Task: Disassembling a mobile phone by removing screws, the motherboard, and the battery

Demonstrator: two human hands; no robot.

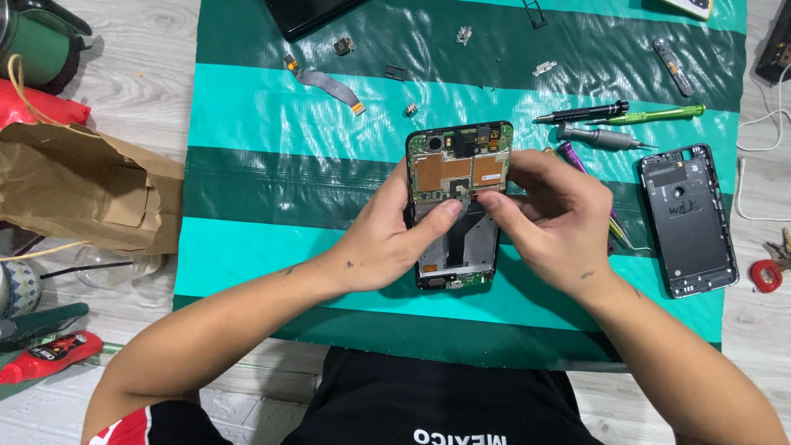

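Green striped mat carries 1 opened phone, long axis pointing away from the person, left hand gripping its left edge, right hand pinching at its middle.

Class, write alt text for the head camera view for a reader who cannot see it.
Two bare hands, left hand and right hand, work on an opened phone with its circuit board exposed, on a green striped mat. Screwdrivers and the phone's back cover lie to the right.

Both hands, left hand and right hand, on opened phone
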